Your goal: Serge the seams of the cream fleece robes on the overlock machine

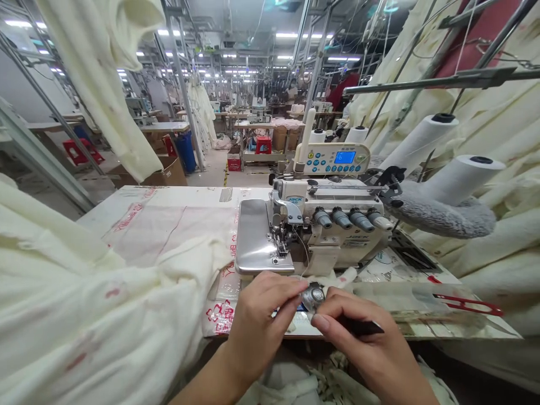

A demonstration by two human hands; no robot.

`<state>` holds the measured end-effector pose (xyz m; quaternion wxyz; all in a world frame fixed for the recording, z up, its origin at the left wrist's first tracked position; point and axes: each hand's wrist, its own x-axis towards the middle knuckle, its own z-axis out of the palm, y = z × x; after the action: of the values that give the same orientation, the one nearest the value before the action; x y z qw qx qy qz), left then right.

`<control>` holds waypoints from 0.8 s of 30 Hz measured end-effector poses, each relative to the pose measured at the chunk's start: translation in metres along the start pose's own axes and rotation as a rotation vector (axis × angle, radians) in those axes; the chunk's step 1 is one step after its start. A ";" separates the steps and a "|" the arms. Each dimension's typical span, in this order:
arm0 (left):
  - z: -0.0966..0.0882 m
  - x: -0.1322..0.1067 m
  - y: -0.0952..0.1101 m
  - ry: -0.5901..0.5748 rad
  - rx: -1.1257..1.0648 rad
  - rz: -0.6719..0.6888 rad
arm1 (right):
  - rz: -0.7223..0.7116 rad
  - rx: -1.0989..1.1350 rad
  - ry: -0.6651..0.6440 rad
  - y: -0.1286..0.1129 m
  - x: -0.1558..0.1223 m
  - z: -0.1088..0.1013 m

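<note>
White thread (pixel 308 259) hanging in a loose curve from the needle area of the sewing machine (pixel 324 256) down to the fingertips of the left hand (pixel 264 309), near the front edge of the table (pixel 126 202). Probably held low and slack to keep the end in clear sight. Left grip: thumb and forefinger close together, apparently pinched on the thread, just beside a small silver piece (pixel 313 295); cannot tell whether pressed against that piece too. Right grip: fingers curled and clamped on a dark pointed tool (pixel 368 327), one end showing toward the wrist, perhaps tucked there to leave thumb and forefinger free near the silver piece. Farther right, red-handled snips (pixel 468 304), likely placed for easy reach; behind, white cones (pixel 458 180), seemingly set beside the sewing machine for feeding. To the left, cream cloth (pixel 113 315), heaped partly over the table.
</note>
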<state>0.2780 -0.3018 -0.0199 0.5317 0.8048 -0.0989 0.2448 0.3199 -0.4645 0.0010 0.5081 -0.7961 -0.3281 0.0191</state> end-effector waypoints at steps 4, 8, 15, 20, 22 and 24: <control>0.005 0.003 -0.004 0.113 0.045 0.184 | 0.064 -0.032 0.080 0.002 0.000 -0.004; 0.007 -0.002 0.000 0.116 -0.006 0.175 | 0.024 -0.059 0.205 0.012 0.003 0.003; 0.001 -0.009 0.005 0.060 -0.023 0.138 | -0.470 -0.209 0.077 0.028 0.013 0.007; 0.005 -0.005 0.006 0.094 -0.055 -0.029 | -0.412 -0.153 0.089 0.014 0.013 -0.008; 0.007 -0.008 0.008 0.059 -0.103 -0.001 | -0.405 -0.135 0.055 0.006 0.001 -0.015; 0.010 -0.015 0.010 -0.037 -0.204 0.083 | -0.394 -0.079 -0.004 0.001 -0.016 -0.020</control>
<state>0.2636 -0.3162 -0.0225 0.5983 0.7460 -0.1664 0.2404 0.3152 -0.4890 0.0048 0.4696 -0.7358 -0.4791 -0.0923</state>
